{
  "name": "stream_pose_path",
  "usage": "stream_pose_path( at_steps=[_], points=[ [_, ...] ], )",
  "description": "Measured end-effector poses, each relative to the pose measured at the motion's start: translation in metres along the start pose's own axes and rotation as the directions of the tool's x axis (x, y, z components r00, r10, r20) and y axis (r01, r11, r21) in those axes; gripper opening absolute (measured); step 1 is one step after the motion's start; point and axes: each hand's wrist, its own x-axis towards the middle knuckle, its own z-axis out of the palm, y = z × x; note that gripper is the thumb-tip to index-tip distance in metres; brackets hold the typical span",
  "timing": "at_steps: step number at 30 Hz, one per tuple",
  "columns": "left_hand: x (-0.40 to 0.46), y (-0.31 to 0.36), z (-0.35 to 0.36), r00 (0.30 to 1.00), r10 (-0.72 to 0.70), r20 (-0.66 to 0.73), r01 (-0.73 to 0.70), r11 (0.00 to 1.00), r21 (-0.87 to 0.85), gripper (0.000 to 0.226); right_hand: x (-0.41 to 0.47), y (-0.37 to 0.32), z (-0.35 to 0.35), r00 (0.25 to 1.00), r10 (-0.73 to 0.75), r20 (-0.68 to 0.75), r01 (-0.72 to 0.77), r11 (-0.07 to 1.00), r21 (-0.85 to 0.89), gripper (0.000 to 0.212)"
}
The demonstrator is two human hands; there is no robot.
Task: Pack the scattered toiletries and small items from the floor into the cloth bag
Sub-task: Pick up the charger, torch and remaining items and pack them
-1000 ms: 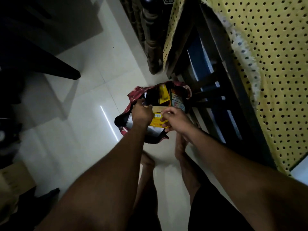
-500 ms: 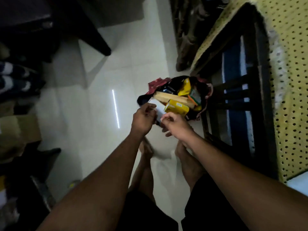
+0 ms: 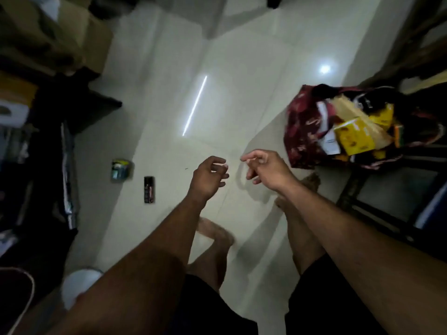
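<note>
Swung left since half a second ago, so that cloth bag point(image 3: 305, 131) now at right edge rather than centre; both hands pulled back off its rim and out over bare tile

Pale glossy tiled floor point(image 3: 242, 76) across most of view, streaked by one thin bright reflection and one round glare spot far right

Dark clutter and brown cardboard boxes point(image 3: 48, 37) stacked along left side; dark wooden furniture frame point(image 3: 377, 213) along right

Maroon patterned bag slumped on floor at right, mouth gaping, touching furniture frame; stuffed with yellow carton point(image 3: 353, 137), a long tan box, white packets and other yellow packs, details blurred

Left hand point(image 3: 209, 176) near centre, holding nothing, fingers loosely curled and spread apart

Right hand point(image 3: 264, 169) just beside it, likewise holding nothing, fingers slack and parted, thumb and forefinger reaching left; well short of bag

Bare feet and black shorts below both forearms

White round object point(image 3: 77, 284) at near left, partly hidden by left arm, cannot tell what

Small green-and-grey tin or packet point(image 3: 121, 169) lying on tile left of hands, too blurred to name

Small dark spray can point(image 3: 149, 189) lying just right of that, near left hand but apart from it
</note>
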Motion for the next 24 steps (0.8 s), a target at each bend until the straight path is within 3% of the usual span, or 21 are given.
stream_pose_path(
  at_steps=[6,12,15,18,21,24],
  points=[
    [-0.021,-0.122,-0.129,0.989,-0.081,-0.125,0.056,0.98,-0.191,0.01,-0.01,0.017,0.176,0.978,0.114,0.174,-0.093,0.988,-0.124,0.026],
    [-0.066,-0.196,-0.253,0.946,-0.197,-0.259,0.142,0.965,-0.219,0.014,-0.032,0.003,0.323,0.945,0.163,0.283,-0.038,0.916,-0.4,0.01],
    [-0.077,-0.22,-0.294,0.932,-0.229,-0.282,0.172,0.962,-0.21,0.017,-0.027,-0.001,0.374,0.924,0.148,0.352,0.073,0.836,-0.543,0.009],
    [-0.07,-0.236,-0.321,0.933,-0.225,-0.28,0.194,0.972,-0.136,0.02,-0.014,-0.005,0.398,0.923,0.161,0.349,0.094,0.785,-0.612,0.012],
    [-0.041,-0.251,-0.343,0.923,-0.24,-0.302,0.225,0.971,-0.086,0.027,0.008,-0.014,0.408,0.936,0.228,0.268,-0.018,0.792,-0.611,0.018],
    [0.006,-0.262,-0.365,0.926,-0.213,-0.311,0.219,0.976,-0.013,0.019,0.038,-0.012,0.418,0.951,0.259,0.168,-0.123,0.818,-0.562,0.019]
  ],
)
